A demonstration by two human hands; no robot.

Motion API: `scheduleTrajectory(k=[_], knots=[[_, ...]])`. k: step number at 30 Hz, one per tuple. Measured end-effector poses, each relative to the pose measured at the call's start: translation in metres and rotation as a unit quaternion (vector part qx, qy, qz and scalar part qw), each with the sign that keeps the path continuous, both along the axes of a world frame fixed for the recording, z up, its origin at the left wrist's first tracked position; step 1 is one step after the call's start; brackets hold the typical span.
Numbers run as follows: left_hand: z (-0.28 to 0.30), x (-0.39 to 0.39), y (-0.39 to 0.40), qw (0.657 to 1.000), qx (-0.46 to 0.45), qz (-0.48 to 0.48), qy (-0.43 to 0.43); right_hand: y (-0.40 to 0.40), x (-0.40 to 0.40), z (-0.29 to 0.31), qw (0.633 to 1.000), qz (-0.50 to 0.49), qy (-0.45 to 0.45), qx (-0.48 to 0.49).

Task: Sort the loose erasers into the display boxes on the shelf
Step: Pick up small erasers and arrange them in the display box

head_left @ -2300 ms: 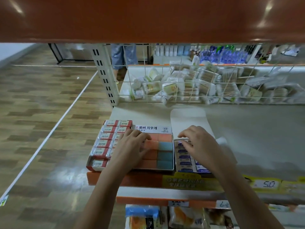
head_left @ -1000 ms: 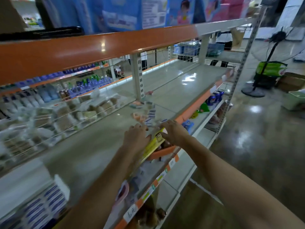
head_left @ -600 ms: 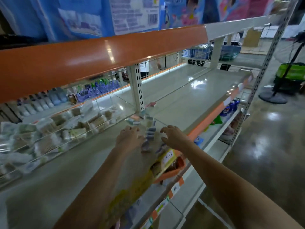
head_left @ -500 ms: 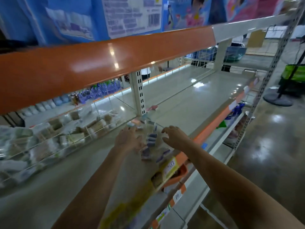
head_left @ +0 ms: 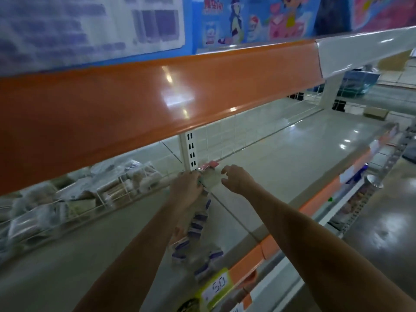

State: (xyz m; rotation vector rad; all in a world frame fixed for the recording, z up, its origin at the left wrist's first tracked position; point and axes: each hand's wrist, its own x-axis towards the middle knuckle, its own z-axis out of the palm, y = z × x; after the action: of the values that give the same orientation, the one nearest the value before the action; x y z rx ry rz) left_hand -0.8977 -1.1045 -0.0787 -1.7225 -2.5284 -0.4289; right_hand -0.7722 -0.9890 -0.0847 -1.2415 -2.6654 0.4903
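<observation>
Loose erasers (head_left: 198,224), blue-and-white sleeved: lying scattered in a blurred line on the grey shelf (head_left: 281,167), the line running from the front edge back toward the upright post (head_left: 190,152). Left hand (head_left: 186,190): fingers curling over the far end; grip unclear. Right hand (head_left: 238,179): hovering just beside, fingers loosely bent, holding nothing.

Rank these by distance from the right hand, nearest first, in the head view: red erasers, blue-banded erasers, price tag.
From the right hand:
1. Red erasers, just beyond its fingertips, by the upright.
2. Blue-banded erasers, strewn below, toward the shelf front.
3. Price tag, at the front edge.
</observation>
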Motion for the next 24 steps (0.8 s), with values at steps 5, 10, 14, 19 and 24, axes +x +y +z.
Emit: scheduleTrajectory(k=[5, 10, 14, 19, 24], knots=[[-0.006, 0.017, 0.036, 0.999, -0.01, 0.024, 0.035, 0.039, -0.01, -0.004, 1.0, 0.029, -0.009, -0.002], [-0.013, 0.024, 0.067, 0.996, -0.011, 0.085, 0.03, 0.069, -0.019, -0.007, 0.997, 0.069, 0.022, -0.011], [-0.017, 0.026, 0.088, 0.988, -0.044, 0.143, 0.025, 0.08, -0.028, -0.018, 0.994, 0.105, 0.033, -0.016], [-0.016, 0.031, 0.105, 0.975, -0.075, 0.2, 0.065, 0.089, -0.035, -0.026, 0.993, 0.112, 0.024, 0.006], [-0.02, 0.035, 0.114, 0.961, -0.104, 0.234, 0.108, 0.097, -0.042, -0.03, 0.991, 0.13, 0.016, 0.023]])
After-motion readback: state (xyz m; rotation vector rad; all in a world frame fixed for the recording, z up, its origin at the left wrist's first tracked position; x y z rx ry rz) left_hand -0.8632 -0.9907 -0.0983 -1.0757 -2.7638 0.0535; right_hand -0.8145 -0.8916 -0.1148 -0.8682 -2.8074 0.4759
